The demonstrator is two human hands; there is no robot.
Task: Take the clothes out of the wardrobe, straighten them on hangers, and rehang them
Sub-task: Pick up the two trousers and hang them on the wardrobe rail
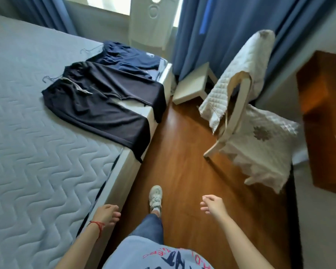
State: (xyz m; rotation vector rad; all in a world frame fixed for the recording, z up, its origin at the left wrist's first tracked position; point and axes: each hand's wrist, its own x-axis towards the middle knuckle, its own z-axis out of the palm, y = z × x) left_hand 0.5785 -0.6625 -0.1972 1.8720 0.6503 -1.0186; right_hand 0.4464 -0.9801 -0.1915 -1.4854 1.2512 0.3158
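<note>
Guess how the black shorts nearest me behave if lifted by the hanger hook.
Probably floppy: the black shorts lie flat and their legs droop over the mattress edge. Likely light, thin fabric. The wire hanger may tilt, letting them slide.

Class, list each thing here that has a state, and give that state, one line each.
Black shorts: flat on mattress, on hanger, hem overhanging edge.
Navy shorts: flat on mattress, on hanger.
Left hand: empty, loosely curled.
Right hand: empty, open.
Chair: draped in quilted cover.
</note>
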